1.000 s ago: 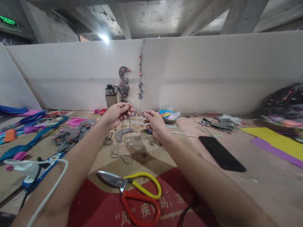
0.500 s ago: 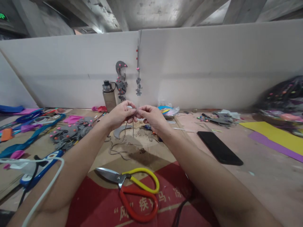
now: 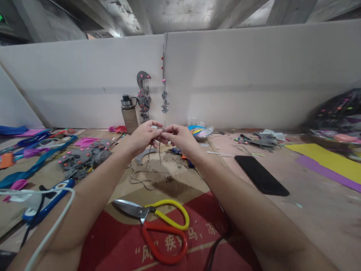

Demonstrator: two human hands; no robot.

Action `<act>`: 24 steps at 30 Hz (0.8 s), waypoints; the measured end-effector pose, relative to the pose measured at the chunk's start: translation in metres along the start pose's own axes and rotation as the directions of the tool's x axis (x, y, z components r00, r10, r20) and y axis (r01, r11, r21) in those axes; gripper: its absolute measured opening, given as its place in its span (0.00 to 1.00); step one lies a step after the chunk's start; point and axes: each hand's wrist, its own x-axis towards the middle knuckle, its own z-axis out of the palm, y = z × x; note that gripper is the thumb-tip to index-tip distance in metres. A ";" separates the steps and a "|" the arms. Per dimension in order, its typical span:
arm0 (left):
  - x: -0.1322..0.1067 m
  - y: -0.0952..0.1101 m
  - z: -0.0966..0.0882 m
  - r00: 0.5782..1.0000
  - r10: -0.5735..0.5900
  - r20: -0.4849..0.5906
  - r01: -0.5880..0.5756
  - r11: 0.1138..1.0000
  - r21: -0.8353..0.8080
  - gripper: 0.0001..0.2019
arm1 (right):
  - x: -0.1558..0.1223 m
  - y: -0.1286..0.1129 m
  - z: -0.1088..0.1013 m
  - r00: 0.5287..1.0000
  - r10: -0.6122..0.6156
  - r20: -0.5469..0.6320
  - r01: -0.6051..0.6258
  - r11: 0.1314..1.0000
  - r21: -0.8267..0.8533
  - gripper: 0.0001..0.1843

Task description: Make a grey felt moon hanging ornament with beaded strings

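My left hand and my right hand meet fingertip to fingertip above the middle of the work surface. Between them they pinch a thin grey cord; its ends hang below the fingers and a loose length curls on the cardboard. Whatever small piece sits at the fingertips is mostly hidden. Under the hands lies a grey crescent cutout, partly covered by the left hand. Nearer to me, scissors with one yellow and one red handle rest slightly apart on the red-printed cardboard.
A grey bottle stands behind my left hand, beside a hanging moon ornament. Grey felt pieces with pink beads are heaped at left, near a blue-and-white tool. At right lie a black phone and yellow sheet.
The hands stay together at nearly the same spot, with the fingers shifted slightly on the cord. The hanging cord end has swung a little to the right.
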 end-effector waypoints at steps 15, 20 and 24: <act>0.000 -0.007 0.001 0.966 -0.217 0.141 0.241 0.951 -0.193 0.09 | -0.003 -0.011 -0.017 0.852 -0.522 0.021 0.432 0.682 -0.590 0.04; 0.001 -0.009 0.004 0.967 -0.190 0.172 0.235 0.924 -0.301 0.06 | 0.000 -0.007 -0.014 0.880 -0.476 -0.008 0.399 0.746 -0.533 0.04; 0.001 -0.009 0.006 0.974 -0.184 0.129 0.216 0.924 -0.316 0.09 | 0.006 0.000 -0.011 0.946 -0.302 -0.117 0.277 0.943 -0.186 0.04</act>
